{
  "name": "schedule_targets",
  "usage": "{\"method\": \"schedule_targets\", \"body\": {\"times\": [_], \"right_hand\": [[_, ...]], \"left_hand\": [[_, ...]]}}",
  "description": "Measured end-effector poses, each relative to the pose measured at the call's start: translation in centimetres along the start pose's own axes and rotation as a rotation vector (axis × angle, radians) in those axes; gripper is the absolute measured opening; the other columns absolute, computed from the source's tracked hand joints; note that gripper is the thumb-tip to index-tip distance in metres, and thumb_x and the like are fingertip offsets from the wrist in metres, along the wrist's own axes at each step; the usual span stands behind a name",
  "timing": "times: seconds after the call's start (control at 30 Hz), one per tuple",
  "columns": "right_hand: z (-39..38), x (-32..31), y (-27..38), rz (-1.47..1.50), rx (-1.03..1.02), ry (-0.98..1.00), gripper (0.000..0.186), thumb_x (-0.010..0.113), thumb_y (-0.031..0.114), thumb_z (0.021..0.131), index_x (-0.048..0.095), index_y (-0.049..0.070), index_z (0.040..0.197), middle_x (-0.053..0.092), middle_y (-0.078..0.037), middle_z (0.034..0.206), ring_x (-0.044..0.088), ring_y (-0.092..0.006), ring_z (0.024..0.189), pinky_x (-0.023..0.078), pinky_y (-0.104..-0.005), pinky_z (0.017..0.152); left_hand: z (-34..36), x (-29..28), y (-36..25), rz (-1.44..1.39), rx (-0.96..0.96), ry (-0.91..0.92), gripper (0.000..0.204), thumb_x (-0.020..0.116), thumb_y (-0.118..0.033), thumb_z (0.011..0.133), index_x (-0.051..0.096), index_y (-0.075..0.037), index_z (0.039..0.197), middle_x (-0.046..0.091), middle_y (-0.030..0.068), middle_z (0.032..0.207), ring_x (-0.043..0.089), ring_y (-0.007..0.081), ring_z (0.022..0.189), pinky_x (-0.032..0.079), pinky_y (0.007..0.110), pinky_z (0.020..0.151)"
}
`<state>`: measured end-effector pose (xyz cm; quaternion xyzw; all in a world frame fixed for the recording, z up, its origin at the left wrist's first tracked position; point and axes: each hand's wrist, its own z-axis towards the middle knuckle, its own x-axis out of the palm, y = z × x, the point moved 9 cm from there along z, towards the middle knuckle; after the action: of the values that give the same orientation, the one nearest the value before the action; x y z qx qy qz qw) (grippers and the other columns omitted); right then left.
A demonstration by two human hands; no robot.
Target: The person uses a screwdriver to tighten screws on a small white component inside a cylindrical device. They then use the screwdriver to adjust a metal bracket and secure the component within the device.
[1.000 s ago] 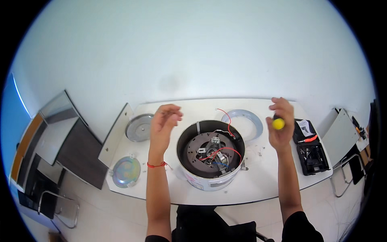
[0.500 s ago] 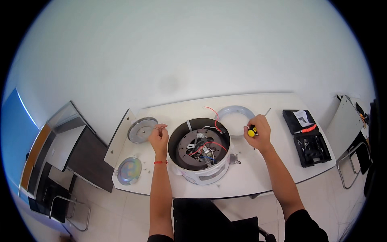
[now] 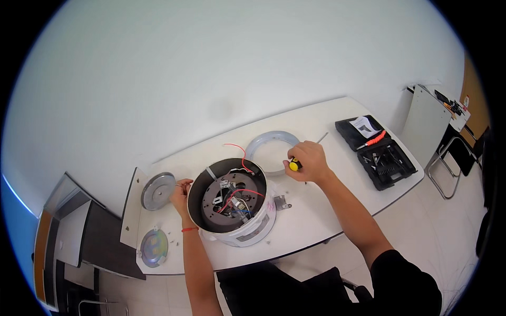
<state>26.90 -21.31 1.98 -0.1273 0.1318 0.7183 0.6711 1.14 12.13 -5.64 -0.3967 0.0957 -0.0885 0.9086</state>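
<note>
A round white appliance housing, seemingly a rice cooker body, stands with its opening up on the white table. Inside it are a dark metal plate, a red wire and small metal brackets. My left hand is beside the housing's left rim, its fingers pinched together; what they hold, if anything, is too small to make out. My right hand grips a screwdriver by its yellow and black handle, the shaft pointing up to the right. A grey ring lies behind the housing.
On the left lie a round metal lid, a shiny disc and several small parts. A metal bracket sits right of the housing. An open black tool case with an orange flexible shaft is at the right.
The view has swung to the right, so the table's things appear further left. My left hand has come down slightly beside the housing's rim. My right hand still grips the screwdriver.
</note>
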Motion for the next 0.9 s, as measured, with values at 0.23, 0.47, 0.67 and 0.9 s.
{"method": "schedule_targets", "body": {"times": [0.23,0.47,0.67,0.9], "right_hand": [[-1.6,3.2,-4.8,-0.349,0.336,0.608,0.011,0.072,0.021,0.076,0.070,0.012,0.082,0.069,-0.008,0.079,0.069,-0.0306,0.075,0.054,-0.0440,0.063],[-5.3,3.9,-7.3,-0.277,0.613,1.042,0.034,0.072,0.023,0.070,0.079,0.012,0.102,0.075,-0.015,0.096,0.072,-0.0348,0.090,0.059,-0.0443,0.079],[-6.1,4.9,-6.5,-0.080,0.590,1.114,0.030,0.073,0.022,0.069,0.078,0.007,0.094,0.075,-0.017,0.090,0.072,-0.0344,0.084,0.058,-0.0428,0.075],[-4.8,4.8,-5.7,0.108,0.543,1.004,0.025,0.072,0.021,0.069,0.074,-0.001,0.083,0.070,-0.022,0.076,0.068,-0.0354,0.070,0.055,-0.0405,0.067]], "left_hand": [[-0.2,0.8,-0.5,-0.029,0.046,0.029,0.006,0.065,-0.005,0.096,0.070,-0.003,0.096,0.056,-0.0048,0.070,0.046,0.0038,0.064,0.038,0.022,0.057],[-0.6,1.4,0.0,-0.186,-0.078,0.016,0.007,0.067,-0.009,0.096,0.068,-0.003,0.093,0.044,-0.0084,0.068,0.040,0.0023,0.064,0.035,0.020,0.059],[-0.3,1.3,0.4,-0.118,0.006,0.022,0.007,0.065,-0.006,0.098,0.069,-0.002,0.095,0.060,-0.0031,0.074,0.051,0.0039,0.068,0.043,0.021,0.062],[-0.1,1.1,1.2,-0.105,-0.007,0.045,0.007,0.065,-0.006,0.098,0.070,-0.002,0.096,0.064,-0.0015,0.075,0.053,0.0044,0.069,0.044,0.022,0.061]]}}
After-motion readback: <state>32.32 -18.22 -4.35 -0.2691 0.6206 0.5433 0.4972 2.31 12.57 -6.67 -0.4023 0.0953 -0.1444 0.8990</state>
